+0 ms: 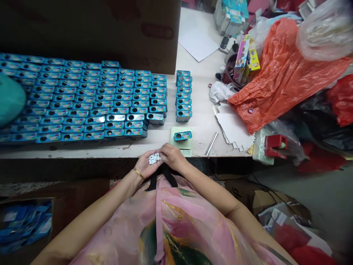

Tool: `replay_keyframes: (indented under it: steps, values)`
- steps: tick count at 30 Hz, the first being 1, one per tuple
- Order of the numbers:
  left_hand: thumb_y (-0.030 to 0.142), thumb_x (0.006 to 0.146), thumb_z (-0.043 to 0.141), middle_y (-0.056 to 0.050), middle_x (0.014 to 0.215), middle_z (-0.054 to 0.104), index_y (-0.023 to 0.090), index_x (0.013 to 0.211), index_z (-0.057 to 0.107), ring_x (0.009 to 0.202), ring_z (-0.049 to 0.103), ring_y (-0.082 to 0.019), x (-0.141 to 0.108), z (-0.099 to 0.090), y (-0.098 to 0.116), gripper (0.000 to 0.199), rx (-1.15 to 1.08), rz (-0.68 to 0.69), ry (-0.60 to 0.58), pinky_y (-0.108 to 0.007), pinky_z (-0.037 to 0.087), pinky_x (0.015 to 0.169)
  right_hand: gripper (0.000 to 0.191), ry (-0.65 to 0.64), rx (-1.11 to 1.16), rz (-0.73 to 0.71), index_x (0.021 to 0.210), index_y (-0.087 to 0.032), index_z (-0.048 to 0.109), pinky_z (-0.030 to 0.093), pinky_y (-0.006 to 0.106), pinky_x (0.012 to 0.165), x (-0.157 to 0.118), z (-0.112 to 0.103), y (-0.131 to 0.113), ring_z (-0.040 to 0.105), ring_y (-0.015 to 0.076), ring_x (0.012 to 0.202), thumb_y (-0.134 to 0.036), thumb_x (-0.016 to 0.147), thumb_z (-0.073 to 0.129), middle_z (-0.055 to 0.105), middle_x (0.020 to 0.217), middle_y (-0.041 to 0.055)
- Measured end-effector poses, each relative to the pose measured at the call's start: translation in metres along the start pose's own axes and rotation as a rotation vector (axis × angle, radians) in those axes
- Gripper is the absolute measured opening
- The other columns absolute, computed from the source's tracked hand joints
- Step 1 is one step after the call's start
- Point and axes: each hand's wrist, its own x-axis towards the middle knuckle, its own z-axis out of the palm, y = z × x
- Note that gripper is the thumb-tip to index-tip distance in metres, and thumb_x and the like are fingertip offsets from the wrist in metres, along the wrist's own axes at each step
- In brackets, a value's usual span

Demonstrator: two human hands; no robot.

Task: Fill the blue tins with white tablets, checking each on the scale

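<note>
My left hand is cupped palm up at the table's front edge, holding a small heap of white pellets. Against the heap, my right hand has its fingers closed in a pinch; what they grip, if anything, is hidden. Just beyond the right hand, a small blue tin with a dark round spot on top sits on a pale green pad-like base. A short column of similar blue tins stands behind it.
Many blue tins in tight rows cover the left of the table, before a large brown box. A metal tube, white cards and an orange plastic bag lie rightward. A teal rounded object stands far left.
</note>
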Motion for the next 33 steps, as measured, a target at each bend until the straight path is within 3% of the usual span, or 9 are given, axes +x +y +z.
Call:
replay_keyframes:
  steps: [4, 10, 14, 18, 20, 25, 28, 33]
  values:
    - [0.01, 0.079, 0.041, -0.019, 0.093, 0.065, 0.003, 0.092, 0.06, 0.096, 0.06, -0.025, 0.007, 0.024, 0.006, 0.023, 0.029, -0.023, -0.03, -0.036, 0.051, 0.08, 0.016, 0.182, -0.067, 0.086, 0.087, -0.015, 0.06, 0.041, 0.023, 0.075, 0.004, -0.038, 0.026, 0.051, 0.0135, 0.083, -0.011, 0.079, 0.046, 0.056, 0.085, 0.0051]
    - [0.009, 0.077, 0.045, -0.02, 0.097, 0.065, 0.002, 0.092, 0.06, 0.102, 0.056, -0.028, 0.005, 0.019, 0.009, 0.023, 0.026, -0.016, 0.018, -0.035, 0.05, 0.083, 0.021, 0.114, -0.309, 0.12, 0.096, -0.018, 0.06, 0.042, 0.026, 0.073, 0.007, -0.05, 0.054, 0.052, 0.017, 0.087, -0.014, 0.083, 0.044, 0.057, 0.092, 0.0071]
    - [0.01, 0.077, 0.045, -0.019, 0.099, 0.064, 0.002, 0.095, 0.06, 0.102, 0.057, -0.027, 0.001, 0.013, 0.007, 0.024, 0.008, -0.023, 0.028, -0.034, 0.05, 0.083, 0.024, 0.203, -0.226, 0.071, 0.104, -0.019, 0.057, 0.043, 0.027, 0.079, 0.0, -0.054, 0.051, 0.053, 0.0163, 0.092, -0.017, 0.085, 0.043, 0.057, 0.098, 0.007]
    - [0.01, 0.078, 0.044, -0.02, 0.102, 0.063, 0.002, 0.097, 0.059, 0.102, 0.056, -0.027, -0.004, 0.01, 0.003, 0.026, -0.005, -0.045, 0.007, -0.035, 0.049, 0.084, 0.024, 0.314, -0.094, 0.043, 0.103, -0.018, 0.056, 0.043, 0.028, 0.084, -0.014, -0.053, 0.027, 0.052, 0.015, 0.095, -0.017, 0.088, 0.038, 0.057, 0.098, 0.0072]
    - [0.01, 0.079, 0.042, -0.018, 0.096, 0.065, 0.003, 0.096, 0.059, 0.095, 0.06, -0.024, -0.007, 0.007, 0.0, 0.025, -0.009, -0.062, -0.009, -0.035, 0.05, 0.081, 0.024, 0.232, -0.079, -0.023, 0.104, -0.018, 0.056, 0.042, 0.028, 0.085, -0.02, -0.04, 0.008, 0.051, 0.015, 0.097, -0.017, 0.087, 0.039, 0.057, 0.099, 0.0074]
    - [0.013, 0.083, 0.038, -0.009, 0.074, 0.066, 0.006, 0.097, 0.059, 0.067, 0.064, -0.014, -0.014, -0.008, -0.005, 0.026, -0.053, -0.099, -0.011, -0.024, 0.053, 0.063, 0.025, -0.149, -0.293, -0.161, 0.108, -0.012, 0.051, 0.044, 0.034, 0.081, -0.02, 0.003, -0.031, 0.047, 0.0188, 0.094, -0.017, 0.084, 0.045, 0.053, 0.102, 0.0111]
    - [0.014, 0.084, 0.037, -0.007, 0.072, 0.065, 0.007, 0.095, 0.059, 0.065, 0.063, -0.013, -0.02, -0.016, -0.005, 0.025, -0.083, -0.109, 0.008, -0.023, 0.053, 0.061, 0.02, -0.223, -0.34, -0.195, 0.102, -0.011, 0.051, 0.044, 0.031, 0.077, -0.018, 0.012, -0.037, 0.044, 0.0187, 0.093, -0.014, 0.084, 0.044, 0.052, 0.099, 0.01]
    - [0.014, 0.083, 0.039, -0.006, 0.068, 0.063, 0.009, 0.081, 0.058, 0.062, 0.062, -0.014, -0.026, -0.023, -0.005, 0.02, -0.039, -0.122, 0.062, -0.03, 0.053, 0.065, 0.015, -0.27, -0.37, -0.186, 0.098, -0.013, 0.051, 0.045, 0.026, 0.068, -0.018, 0.008, -0.036, 0.045, 0.0172, 0.089, -0.013, 0.084, 0.045, 0.051, 0.094, 0.0072]
